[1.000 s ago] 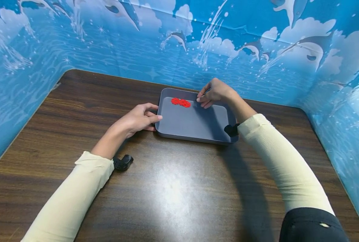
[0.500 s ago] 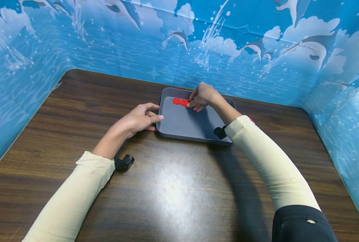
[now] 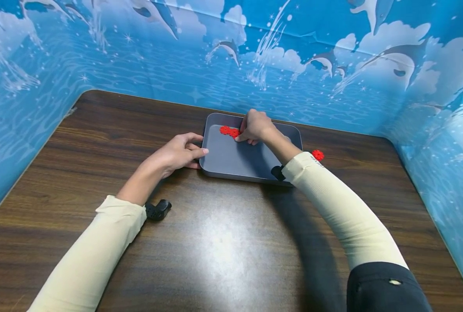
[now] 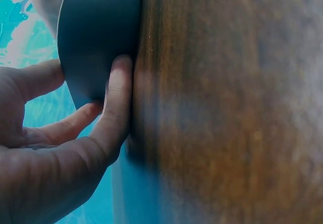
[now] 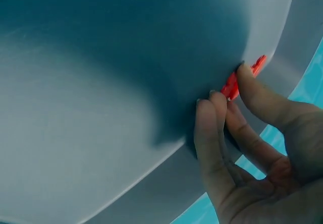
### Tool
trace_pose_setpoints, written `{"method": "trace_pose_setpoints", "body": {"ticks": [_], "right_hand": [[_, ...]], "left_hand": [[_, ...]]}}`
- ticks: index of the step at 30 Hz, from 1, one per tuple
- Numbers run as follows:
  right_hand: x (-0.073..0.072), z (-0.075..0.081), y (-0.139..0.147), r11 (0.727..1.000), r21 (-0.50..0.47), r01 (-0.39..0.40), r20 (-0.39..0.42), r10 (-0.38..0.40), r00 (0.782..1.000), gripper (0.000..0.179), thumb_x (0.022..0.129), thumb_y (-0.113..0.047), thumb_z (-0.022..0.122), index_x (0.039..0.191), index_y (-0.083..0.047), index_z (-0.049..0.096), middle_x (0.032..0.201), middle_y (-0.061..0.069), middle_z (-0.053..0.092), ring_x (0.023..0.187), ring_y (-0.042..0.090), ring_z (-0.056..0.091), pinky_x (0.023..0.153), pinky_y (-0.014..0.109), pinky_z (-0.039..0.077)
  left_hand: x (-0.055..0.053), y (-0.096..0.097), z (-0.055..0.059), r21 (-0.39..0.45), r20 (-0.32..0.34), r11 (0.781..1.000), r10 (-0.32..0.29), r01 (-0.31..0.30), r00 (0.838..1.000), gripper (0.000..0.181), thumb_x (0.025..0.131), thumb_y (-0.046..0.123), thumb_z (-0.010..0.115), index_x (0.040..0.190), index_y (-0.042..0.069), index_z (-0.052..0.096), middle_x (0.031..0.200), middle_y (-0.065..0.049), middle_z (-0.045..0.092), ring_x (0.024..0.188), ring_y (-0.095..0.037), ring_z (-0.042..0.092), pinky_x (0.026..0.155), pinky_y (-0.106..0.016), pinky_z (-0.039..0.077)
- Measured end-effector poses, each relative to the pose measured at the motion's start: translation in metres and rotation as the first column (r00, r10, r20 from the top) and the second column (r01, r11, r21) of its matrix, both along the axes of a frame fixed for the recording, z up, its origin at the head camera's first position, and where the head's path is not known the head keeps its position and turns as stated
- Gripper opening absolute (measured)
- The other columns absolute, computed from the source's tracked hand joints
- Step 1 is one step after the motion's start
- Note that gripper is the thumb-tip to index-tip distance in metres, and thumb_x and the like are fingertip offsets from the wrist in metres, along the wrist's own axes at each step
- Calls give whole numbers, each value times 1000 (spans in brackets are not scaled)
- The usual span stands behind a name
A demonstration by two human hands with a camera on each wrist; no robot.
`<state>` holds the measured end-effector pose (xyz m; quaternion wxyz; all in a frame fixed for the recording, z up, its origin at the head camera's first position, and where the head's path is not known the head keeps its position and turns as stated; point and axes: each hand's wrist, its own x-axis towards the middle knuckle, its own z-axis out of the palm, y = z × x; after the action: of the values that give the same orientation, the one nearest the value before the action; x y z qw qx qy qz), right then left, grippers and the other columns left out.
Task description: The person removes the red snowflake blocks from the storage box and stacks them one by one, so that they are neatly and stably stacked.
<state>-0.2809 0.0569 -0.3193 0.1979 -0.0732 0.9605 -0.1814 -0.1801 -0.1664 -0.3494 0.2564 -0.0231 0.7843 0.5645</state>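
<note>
Evidently tray needs steadying: left hand holds its nine-o'clock edge, thumb by rim, other fingers along outer side, likely so it won't slide. Right hand reaches in at tray's twelve o'clock, grip narrow, thumb and fingertips pinching three-o'clock end of red pieces, which lie on tray floor toward ten o'clock. I judge fingertip hold suits such flat shapes. Lone red disc sits on table beyond tray's three-o'clock edge, beside sleeve; why there, I can't tell.
</note>
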Motion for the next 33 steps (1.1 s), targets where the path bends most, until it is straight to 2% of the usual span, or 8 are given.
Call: {"method": "trace_pose_setpoints", "body": {"ticks": [6,9,15,18,22,24,27,33], "right_hand": [[-2,0,-1,1000,1,-11,34,11,999,17,94,-16,86,97,-5,74,71,3,68,59,12,68,71,32,68],[-3,-1,-1,1000,-11,-12,79,13,997,16,94,-16,85,95,-4,76,69,0,64,57,9,65,70,29,67],[-4,2,5,989,-141,47,194,-19,981,13,98,-9,79,104,2,77,85,2,68,64,8,69,77,27,68],[-5,4,8,959,-247,136,283,-63,957,11,101,-2,72,110,5,72,99,9,70,75,12,74,86,30,68],[-8,5,12,890,-352,288,412,-129,902,12,104,2,66,115,6,67,106,14,68,83,17,75,94,35,67],[-8,5,14,864,-375,336,450,-147,881,12,104,3,65,116,6,66,107,14,67,84,18,75,95,35,67],[-9,8,17,849,-391,356,472,-148,869,11,105,3,65,116,5,65,107,15,67,81,17,75,95,34,67],[-9,14,26,832,-410,375,488,-148,860,13,105,3,63,119,5,64,109,15,66,85,18,75,100,35,65]], "left_hand": [[0,-1,-1,7,-5,1000,0,0,1000,64,113,19,59,169,8,30,144,-25,58,128,-37,67,109,-45,61],[0,-1,-2,9,-7,1000,0,0,1000,64,113,18,58,169,7,29,144,-25,58,128,-37,67,109,-45,61],[0,-1,-2,13,-10,1000,-3,3,1000,64,113,19,58,169,6,30,144,-25,58,128,-37,66,108,-45,62],[0,-2,-2,15,-12,1000,-5,5,1000,64,113,19,58,169,6,30,144,-25,58,129,-37,66,109,-45,62],[0,-2,-3,17,-13,1000,-8,8,1000,64,113,19,58,169,6,29,144,-25,57,129,-37,66,109,-45,61],[0,-2,-3,17,-13,1000,-10,11,1000,64,113,19,58,169,6,29,144,-25,57,130,-37,65,109,-45,61],[-1,-2,-3,17,-11,1000,-10,10,1000,64,113,18,58,169,6,29,143,-25,57,130,-37,64,110,-46,61],[-1,-2,-3,19,-7,1000,-2,2,1000,64,113,18,58,169,6,30,143,-25,57,129,-37,66,109,-45,61]]}}
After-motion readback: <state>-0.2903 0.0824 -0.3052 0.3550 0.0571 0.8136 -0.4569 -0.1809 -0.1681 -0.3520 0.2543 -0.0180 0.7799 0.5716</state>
